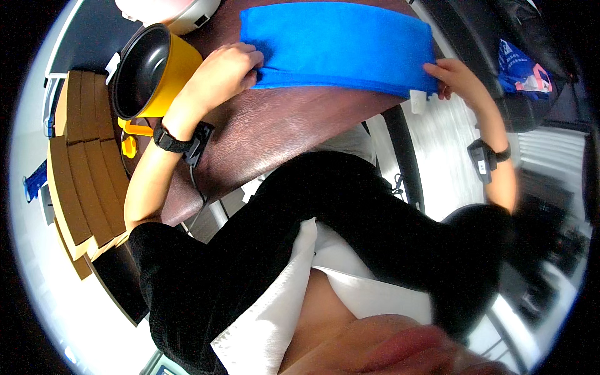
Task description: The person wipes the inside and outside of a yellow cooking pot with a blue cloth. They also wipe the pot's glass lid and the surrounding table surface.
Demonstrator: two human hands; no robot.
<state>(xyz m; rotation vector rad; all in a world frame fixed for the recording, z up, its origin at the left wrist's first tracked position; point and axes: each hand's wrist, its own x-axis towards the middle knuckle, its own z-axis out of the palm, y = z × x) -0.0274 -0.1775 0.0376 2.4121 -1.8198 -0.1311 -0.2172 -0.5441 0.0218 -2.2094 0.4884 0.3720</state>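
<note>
A blue cloth (337, 47), folded into a long rectangle, lies across the far part of a brown leather-look tabletop (262, 126). My left hand (229, 68) grips its left end near the lower corner, fingers curled over the edge. At the cloth's right end, my right hand (452, 77) pinches the lower corner between thumb and fingers, close to a white tag (417, 101). Just left of my left wrist stands a yellow pot (176, 70) with a black inside, tilted in this view.
A white and pink appliance (187, 16) stands behind the pot. Yellow plastic pieces (129, 146) lie below the pot. Brown cardboard boxes (86, 187) are stacked at the left. At the right are a black seat (520, 112) and a blue bag (515, 68). A cable (197, 187) hangs by my left wrist.
</note>
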